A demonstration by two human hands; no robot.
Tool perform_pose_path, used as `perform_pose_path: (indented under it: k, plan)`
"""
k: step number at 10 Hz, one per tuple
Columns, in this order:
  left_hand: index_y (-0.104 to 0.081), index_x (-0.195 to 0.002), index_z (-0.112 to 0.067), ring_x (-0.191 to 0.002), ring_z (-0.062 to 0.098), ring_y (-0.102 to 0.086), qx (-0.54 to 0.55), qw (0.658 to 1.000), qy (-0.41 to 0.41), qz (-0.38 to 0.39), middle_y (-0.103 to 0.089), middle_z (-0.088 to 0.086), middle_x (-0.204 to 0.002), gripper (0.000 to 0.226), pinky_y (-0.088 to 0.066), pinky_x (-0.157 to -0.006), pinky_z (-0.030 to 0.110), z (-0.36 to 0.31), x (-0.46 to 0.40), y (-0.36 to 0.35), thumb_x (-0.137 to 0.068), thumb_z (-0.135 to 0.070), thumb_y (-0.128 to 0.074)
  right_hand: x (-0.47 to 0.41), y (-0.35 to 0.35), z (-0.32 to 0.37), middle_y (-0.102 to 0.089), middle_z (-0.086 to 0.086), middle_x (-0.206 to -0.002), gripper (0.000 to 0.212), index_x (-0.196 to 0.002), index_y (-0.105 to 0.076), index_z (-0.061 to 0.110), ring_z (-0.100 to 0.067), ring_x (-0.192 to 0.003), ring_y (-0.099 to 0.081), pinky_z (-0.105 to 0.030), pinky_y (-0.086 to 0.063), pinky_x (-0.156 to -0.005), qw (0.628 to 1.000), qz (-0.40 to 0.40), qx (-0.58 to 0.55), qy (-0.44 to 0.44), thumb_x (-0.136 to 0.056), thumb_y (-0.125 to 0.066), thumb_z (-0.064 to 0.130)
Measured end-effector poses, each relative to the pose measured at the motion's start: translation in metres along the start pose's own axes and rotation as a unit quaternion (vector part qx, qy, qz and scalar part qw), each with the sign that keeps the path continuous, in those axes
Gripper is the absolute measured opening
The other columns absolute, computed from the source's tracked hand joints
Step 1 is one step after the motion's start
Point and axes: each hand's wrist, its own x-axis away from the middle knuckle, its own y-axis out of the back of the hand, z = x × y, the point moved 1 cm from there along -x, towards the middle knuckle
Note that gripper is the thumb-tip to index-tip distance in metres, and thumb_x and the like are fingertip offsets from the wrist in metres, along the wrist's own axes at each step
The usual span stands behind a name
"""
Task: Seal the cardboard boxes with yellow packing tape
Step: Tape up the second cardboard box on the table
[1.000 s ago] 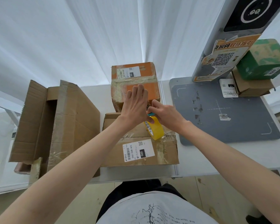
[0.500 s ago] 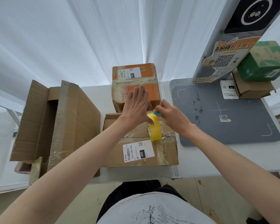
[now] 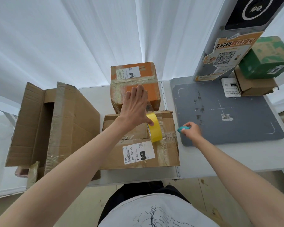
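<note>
A flat brown cardboard box (image 3: 138, 154) with a white label lies in front of me on the white table. A yellow tape roll (image 3: 155, 129) stands on edge on its top. My left hand (image 3: 135, 106) is spread over the far edge of this box, fingers straight, thumb touching the roll. Behind it stands an orange-and-brown box (image 3: 134, 76) wrapped in old clear tape. My right hand (image 3: 189, 131) is off to the right over the grey mat, holding a small teal cutter (image 3: 182, 129).
A large open cardboard box (image 3: 56, 122) with raised flaps stands at the left. A grey scanner mat (image 3: 228, 112) lies at the right, with a grey post (image 3: 220, 46) bearing a QR poster. A green box (image 3: 269, 58) is stacked on a brown box (image 3: 254, 86) at far right.
My right hand has left the tape roll and moved right to the grey mat with the teal cutter. My left hand stays on the box, thumb at the roll.
</note>
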Motion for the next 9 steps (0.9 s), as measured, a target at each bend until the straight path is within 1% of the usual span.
perform_pose_path:
  k: [1, 2, 3, 4, 5, 6, 7, 8, 9]
  plan:
    - [-0.041, -0.115, -0.011, -0.11, 0.024, -0.036, 0.003, 1.0, -0.002, -0.005, -0.033, 0.006, -0.121, 0.111, -0.037, -0.096, 0.035, -0.001, 0.0, -0.001, -0.043, -0.088, -0.076, 0.003, -0.009, -0.02, -0.062, -0.021, -0.122, 0.028, -0.118, -0.063, 0.001, -0.035, -0.112, -0.062, -0.045, -0.055, -0.097, 0.993, 0.004, -0.071, -0.091, -0.09, -0.068, -0.002]
    - [-0.042, -0.115, -0.011, -0.109, 0.024, -0.037, 0.004, 1.0, -0.002, -0.004, -0.034, 0.006, -0.122, 0.112, -0.039, -0.096, 0.036, 0.0, -0.001, -0.002, -0.042, -0.089, -0.075, 0.009, -0.017, -0.031, -0.064, -0.022, -0.122, 0.028, -0.121, -0.065, -0.002, -0.034, -0.109, -0.064, -0.042, -0.058, -0.092, 0.99, 0.016, -0.083, -0.115, -0.093, -0.064, -0.004]
    - [-0.043, -0.116, -0.011, -0.11, 0.025, -0.037, 0.004, 1.0, -0.002, -0.003, -0.034, 0.006, -0.123, 0.113, -0.039, -0.096, 0.036, -0.001, -0.001, -0.002, -0.041, -0.09, -0.074, 0.018, -0.021, -0.042, -0.062, -0.02, -0.125, 0.031, -0.125, -0.062, 0.001, -0.033, -0.111, -0.064, -0.043, -0.058, -0.093, 0.991, 0.019, -0.062, -0.115, -0.094, -0.065, -0.001]
    - [-0.044, -0.116, -0.01, -0.11, 0.025, -0.038, 0.005, 1.0, -0.004, -0.006, -0.034, 0.007, -0.123, 0.114, -0.039, -0.097, 0.037, 0.0, -0.001, -0.002, -0.04, -0.09, -0.074, 0.021, -0.022, -0.051, -0.061, -0.022, -0.125, 0.03, -0.121, -0.059, 0.001, -0.035, -0.111, -0.063, -0.046, -0.058, -0.093, 0.991, 0.019, -0.049, -0.12, -0.092, -0.068, -0.001]
    - [-0.044, -0.116, -0.01, -0.111, 0.025, -0.037, 0.01, 1.0, -0.003, -0.005, -0.034, 0.006, -0.123, 0.114, -0.039, -0.097, 0.037, 0.0, -0.001, -0.002, -0.04, -0.09, -0.074, 0.023, -0.021, -0.057, -0.061, -0.022, -0.123, 0.029, -0.117, -0.061, -0.001, -0.035, -0.11, -0.063, -0.046, -0.058, -0.094, 0.991, 0.018, -0.046, -0.125, -0.09, -0.069, -0.003]
    - [-0.044, -0.116, -0.01, -0.111, 0.025, -0.037, 0.01, 1.0, -0.003, -0.005, -0.034, 0.006, -0.123, 0.114, -0.039, -0.097, 0.037, 0.0, 0.0, -0.003, -0.04, -0.09, -0.074, 0.024, -0.019, -0.06, -0.061, -0.022, -0.126, 0.03, -0.12, -0.063, -0.001, -0.035, -0.112, -0.062, -0.046, -0.057, -0.094, 0.991, 0.014, -0.03, -0.126, -0.091, -0.065, -0.008]
    - [-0.043, -0.116, -0.01, -0.111, 0.024, -0.037, 0.013, 1.0, -0.004, -0.005, -0.034, 0.006, -0.123, 0.114, -0.038, -0.097, 0.036, 0.0, 0.0, -0.003, -0.04, -0.09, -0.074, 0.024, -0.017, -0.053, -0.056, -0.018, -0.132, 0.029, -0.122, -0.066, 0.004, -0.034, -0.111, -0.061, -0.043, -0.056, -0.095, 0.994, 0.002, 0.037, -0.099, -0.095, -0.063, -0.002]
    - [-0.043, -0.115, -0.01, -0.109, 0.024, -0.037, 0.014, 1.0, -0.003, -0.007, -0.034, 0.006, -0.122, 0.114, -0.039, -0.096, 0.036, 0.001, 0.0, -0.003, -0.039, -0.091, -0.073, 0.027, -0.017, -0.02, -0.056, -0.014, -0.122, 0.014, -0.109, -0.068, 0.012, -0.03, -0.105, -0.06, -0.042, -0.054, -0.092, 0.998, -0.062, -0.006, 0.0, -0.1, -0.058, 0.014]
    - [-0.044, -0.115, -0.01, -0.11, 0.024, -0.037, 0.021, 1.0, -0.002, -0.007, -0.035, 0.006, -0.123, 0.115, -0.039, -0.096, 0.036, 0.001, 0.001, -0.003, -0.039, -0.091, -0.073, 0.04, -0.023, 0.033, -0.066, -0.009, -0.095, 0.013, -0.099, -0.063, 0.015, -0.026, -0.088, -0.064, -0.033, -0.053, -0.075, 0.984, -0.026, -0.139, 0.112, -0.098, -0.06, 0.028]
